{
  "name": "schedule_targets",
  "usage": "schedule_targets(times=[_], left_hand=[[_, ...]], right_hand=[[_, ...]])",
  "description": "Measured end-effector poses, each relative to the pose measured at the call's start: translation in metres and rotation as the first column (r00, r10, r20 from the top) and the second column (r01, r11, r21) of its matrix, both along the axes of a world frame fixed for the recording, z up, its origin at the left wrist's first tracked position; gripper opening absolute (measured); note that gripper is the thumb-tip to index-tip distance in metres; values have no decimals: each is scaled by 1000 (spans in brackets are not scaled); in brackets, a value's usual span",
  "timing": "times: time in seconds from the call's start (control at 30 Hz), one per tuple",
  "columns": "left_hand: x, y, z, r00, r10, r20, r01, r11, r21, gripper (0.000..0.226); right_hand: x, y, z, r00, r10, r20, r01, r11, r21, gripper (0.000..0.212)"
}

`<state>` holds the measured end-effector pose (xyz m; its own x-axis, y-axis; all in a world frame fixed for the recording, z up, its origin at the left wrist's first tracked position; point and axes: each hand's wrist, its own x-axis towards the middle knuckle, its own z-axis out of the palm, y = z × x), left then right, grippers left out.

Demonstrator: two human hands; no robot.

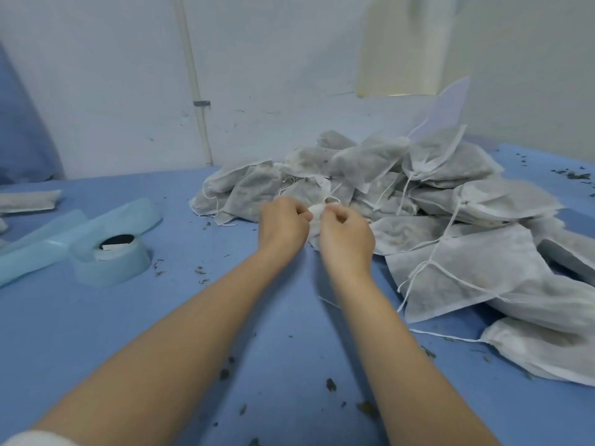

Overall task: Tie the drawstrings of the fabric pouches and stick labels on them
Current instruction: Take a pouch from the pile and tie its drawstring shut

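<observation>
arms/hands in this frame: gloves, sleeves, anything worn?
No gloves: the left hand and right hand are bare, as are both forearms. No watch, ring or band shows. The only clothing is a white sleeve edge at the bottom left corner.

A pile of pouches is lying on the table, against the wall. Left of the pile, a roll of tape is sitting well apart from it. Just before the pile's near-left edge, the left hand and right hand are meeting over one pouch. Crumbs are lying nearer than the pile.
</observation>
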<state>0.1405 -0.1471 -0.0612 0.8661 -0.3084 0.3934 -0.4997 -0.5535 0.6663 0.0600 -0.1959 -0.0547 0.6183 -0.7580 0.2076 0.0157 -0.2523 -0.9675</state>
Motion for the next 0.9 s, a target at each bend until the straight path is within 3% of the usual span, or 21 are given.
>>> schedule_targets(times=[0.07,0.13,0.23,0.33,0.4,0.47,0.57,0.67,0.77,0.83,0.9], left_hand=[[-11,17,3,999,-33,36,34,999,-24,13],[-29,33,5,992,-115,53,114,993,15,12],[-49,51,4,976,-206,73,192,968,161,11],[-65,67,3,966,-254,53,231,934,274,11],[-73,74,3,962,-273,27,251,916,312,11],[-76,79,6,962,-269,46,249,934,257,8],[-71,84,15,959,-198,201,172,975,141,47],[-64,91,32,848,-201,491,107,971,214,66],[-55,98,40,668,-331,667,83,923,375,46],[-54,102,40,709,-378,595,159,908,387,36],[-56,106,36,791,-388,473,223,903,368,46]], right_hand=[[2,-4,1,998,63,-5,-59,953,298,23],[2,-3,2,973,157,169,-228,763,605,24],[-3,-2,2,921,172,351,-382,577,722,17],[-5,-6,3,912,89,400,-383,528,758,17],[-7,-8,4,942,105,320,-312,629,712,20],[-10,-7,6,969,176,171,-243,795,556,20],[-19,2,14,961,276,24,-275,940,200,24],[-28,13,23,907,421,6,-421,907,11,37],[-33,17,26,826,563,14,-563,827,-8,44],[-34,16,26,804,595,17,-595,804,-17,37],[-34,16,24,805,593,12,-593,805,-20,30]])
